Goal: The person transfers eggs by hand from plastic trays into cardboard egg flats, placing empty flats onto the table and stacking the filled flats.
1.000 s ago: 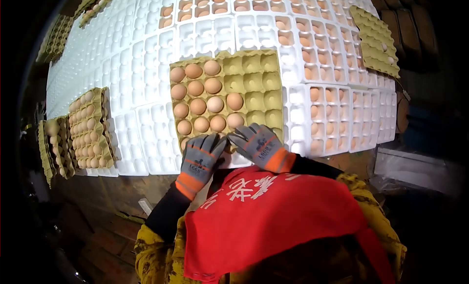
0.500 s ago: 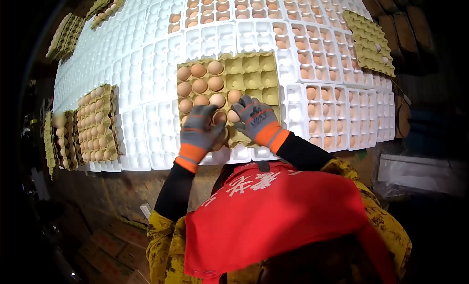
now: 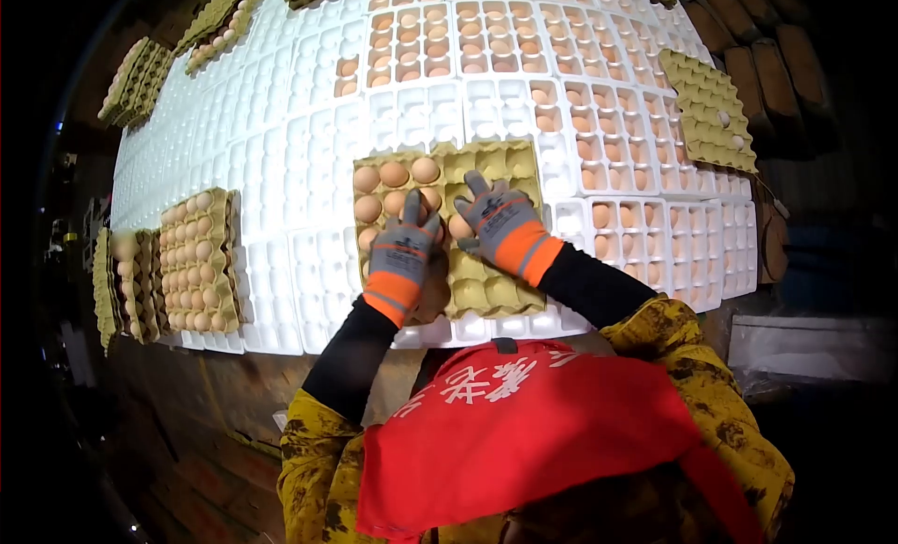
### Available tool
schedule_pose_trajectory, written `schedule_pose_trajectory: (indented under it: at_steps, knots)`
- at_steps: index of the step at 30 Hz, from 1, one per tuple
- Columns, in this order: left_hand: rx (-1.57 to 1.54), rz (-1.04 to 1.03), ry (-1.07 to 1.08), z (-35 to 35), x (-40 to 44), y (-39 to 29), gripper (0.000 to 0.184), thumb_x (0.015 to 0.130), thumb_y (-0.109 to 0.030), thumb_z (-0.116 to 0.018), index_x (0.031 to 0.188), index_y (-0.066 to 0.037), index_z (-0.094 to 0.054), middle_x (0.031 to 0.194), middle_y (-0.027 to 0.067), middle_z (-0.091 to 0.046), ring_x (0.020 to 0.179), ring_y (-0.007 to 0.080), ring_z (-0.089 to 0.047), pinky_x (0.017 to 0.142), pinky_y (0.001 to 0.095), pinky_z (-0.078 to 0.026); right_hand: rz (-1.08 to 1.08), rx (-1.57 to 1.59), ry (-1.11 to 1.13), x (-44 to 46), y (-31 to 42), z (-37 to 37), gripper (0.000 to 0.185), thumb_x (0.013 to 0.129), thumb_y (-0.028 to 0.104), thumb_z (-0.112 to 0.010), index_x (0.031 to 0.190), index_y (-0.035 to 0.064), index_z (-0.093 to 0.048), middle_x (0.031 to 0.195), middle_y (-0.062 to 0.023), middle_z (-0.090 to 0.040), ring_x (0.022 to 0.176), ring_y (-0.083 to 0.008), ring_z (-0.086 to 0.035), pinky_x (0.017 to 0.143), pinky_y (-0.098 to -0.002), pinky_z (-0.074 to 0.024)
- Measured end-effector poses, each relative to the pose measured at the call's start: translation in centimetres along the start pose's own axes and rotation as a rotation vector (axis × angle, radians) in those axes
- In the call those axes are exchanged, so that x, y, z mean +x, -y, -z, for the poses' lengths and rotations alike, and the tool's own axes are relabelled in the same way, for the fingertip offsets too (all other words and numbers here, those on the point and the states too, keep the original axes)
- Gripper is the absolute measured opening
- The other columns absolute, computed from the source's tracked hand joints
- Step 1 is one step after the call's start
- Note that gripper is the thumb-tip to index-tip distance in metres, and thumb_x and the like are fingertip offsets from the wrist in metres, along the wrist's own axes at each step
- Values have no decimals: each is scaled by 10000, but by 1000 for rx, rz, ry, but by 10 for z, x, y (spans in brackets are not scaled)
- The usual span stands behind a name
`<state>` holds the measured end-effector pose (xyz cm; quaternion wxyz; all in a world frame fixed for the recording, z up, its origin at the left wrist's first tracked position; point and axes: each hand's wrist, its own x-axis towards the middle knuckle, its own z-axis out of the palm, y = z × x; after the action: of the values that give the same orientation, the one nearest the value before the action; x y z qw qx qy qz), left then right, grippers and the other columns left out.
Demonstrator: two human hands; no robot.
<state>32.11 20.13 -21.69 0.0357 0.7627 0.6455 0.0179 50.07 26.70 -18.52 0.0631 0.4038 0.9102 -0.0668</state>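
Note:
A yellow-green pulp egg tray [image 3: 488, 287] lies in front of me, with brown eggs [image 3: 394, 174] in its left part and bare cups on its right. My left hand [image 3: 404, 249], in a grey and orange glove, is closed over the tray's left half, its fingers around an egg [image 3: 430, 199]. Its palm hides the eggs below. My right hand [image 3: 505, 224], gloved alike, reaches in from the right; an egg [image 3: 460, 227] sits between its thumb and fingers, near the tray's middle. The tray rests on white foam egg trays [image 3: 318, 287].
More foam trays holding eggs [image 3: 629, 231] spread to the right and back. Filled pulp trays [image 3: 198, 261] are stacked at left. Another pulp tray [image 3: 709, 109] with a couple of eggs lies at right. Brown sacks [image 3: 767, 76] stand beyond.
The view has shifted, so the trays appear lower. My left hand has moved forward over the eggs in the pulp tray. My right hand remains at the tray's middle.

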Motion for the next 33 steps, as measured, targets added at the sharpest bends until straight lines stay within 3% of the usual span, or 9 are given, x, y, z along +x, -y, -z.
schedule_pose_trajectory:
  at_steps: [5, 9, 14, 20, 22, 23, 27, 31, 33]
  knots:
    - [50, -32, 158, -2, 14, 7, 338, 831, -173, -682, 1168, -176, -657, 1387, 145, -500, 1054, 340, -647, 783, 415, -574, 57, 32, 38, 9, -7, -5, 443, 768, 448, -769, 1090, 152, -704, 1343, -130, -516, 1068, -335, -601, 853, -437, -544]
    - [-491, 92, -22, 51, 19, 34, 554, 681, -334, -869, 1180, -158, -703, 1352, 177, -546, 1164, 378, -614, 925, 434, -545, -75, 822, -203, 14, -62, 2, 592, 699, 488, -814, 1174, 156, -692, 1335, -156, -545, 1190, -328, -599, 974, -424, -517]
    - [-452, 122, -296, 36, 131, 70, 434, 772, -324, -808, 1147, -131, -705, 1345, 150, -552, 1106, 341, -633, 890, 415, -538, -194, 585, -525, 106, -99, 26, 470, 732, 387, -797, 1127, 160, -684, 1321, -170, -540, 1137, -360, -612, 934, -443, -520]
    - [-164, 270, 33, 12, 222, 93, 471, 811, -402, -770, 1204, -165, -663, 1384, 155, -521, 1107, 348, -633, 866, 437, -537, -274, 406, -527, 186, -96, -3, 386, 760, 348, -767, 1100, 186, -683, 1307, -128, -541, 1075, -326, -642, 871, -431, -543]
    - [-163, 151, -120, 1, 216, 101, 463, 843, -407, -742, 1232, -172, -651, 1370, 160, -532, 1092, 347, -638, 863, 437, -539, -311, 499, -517, 189, -100, -15, 391, 765, 349, -767, 1118, 195, -695, 1286, -120, -556, 1076, -324, -641, 880, -427, -540]
    - [-177, 168, -159, 1, 214, 104, 425, 882, -358, -708, 1264, -183, -644, 1335, 162, -561, 1091, 340, -640, 862, 433, -540, -301, 657, -558, 187, -105, -19, 398, 772, 324, -762, 1152, 217, -706, 1247, -119, -589, 1082, -327, -630, 918, -421, -525]
    - [-227, 92, -235, -17, 197, 150, 411, 913, -238, -676, 1318, -179, -641, 1299, 131, -621, 1063, 334, -652, 875, 422, -540, -392, 1721, -327, 169, -130, -15, 351, 957, 169, -650, 1295, 78, -629, 979, -29, -677, 744, -110, -661, 511, -243, -506]
    - [-384, 52, -160, -4, 193, 161, 458, 867, -142, -733, 1316, -173, -649, 1183, 95, -664, 1011, 301, -662, 872, 376, -544, -211, 1799, -633, 164, -159, -15, 372, 967, 180, -652, 1316, 56, -611, 1109, -66, -670, 936, -157, -681, 744, -273, -566]
    - [-324, -78, -340, -11, 197, 158, 467, 861, -128, -755, 1316, -152, -654, 1106, 70, -670, 853, 231, -648, 787, 317, -536, -149, 1076, -735, 166, -169, -20, 388, 940, 144, -652, 1324, 109, -610, 1251, -102, -631, 1175, -271, -605, 957, -365, -509]
